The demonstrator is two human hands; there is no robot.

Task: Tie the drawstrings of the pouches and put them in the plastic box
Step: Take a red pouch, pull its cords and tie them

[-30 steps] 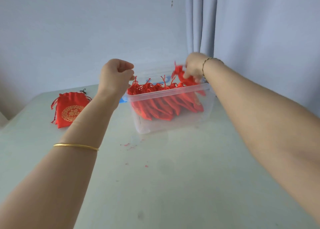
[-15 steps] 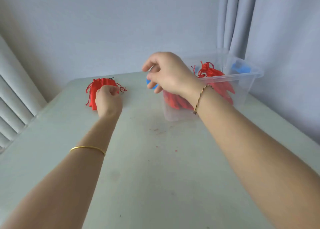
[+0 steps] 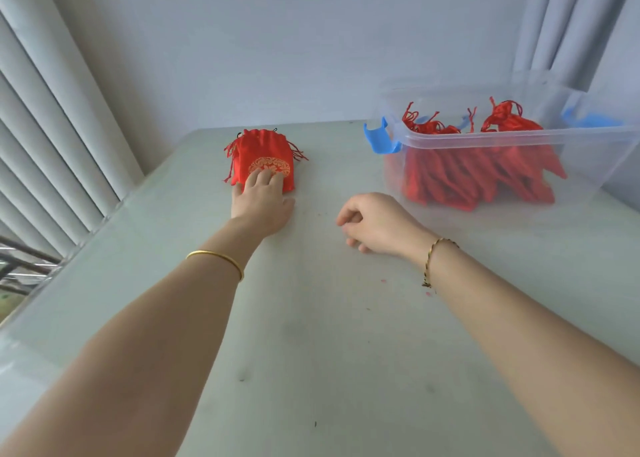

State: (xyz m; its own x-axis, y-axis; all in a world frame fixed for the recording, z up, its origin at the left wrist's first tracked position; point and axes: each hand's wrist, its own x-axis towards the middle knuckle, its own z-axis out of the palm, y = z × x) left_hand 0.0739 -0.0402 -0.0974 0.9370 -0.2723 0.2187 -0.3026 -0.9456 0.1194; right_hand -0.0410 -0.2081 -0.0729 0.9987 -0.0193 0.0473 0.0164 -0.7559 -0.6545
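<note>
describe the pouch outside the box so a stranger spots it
On the grey table, look left of the clear box. The pouch lies alone there with the left hand resting on it. Unlike those in the box, it lies flat, showing a gold emblem.

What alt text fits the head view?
A person's left hand touches a red pouch lying on a pale table. The right hand, loosely curled and empty, is near a clear plastic box holding more red pouches.
</note>
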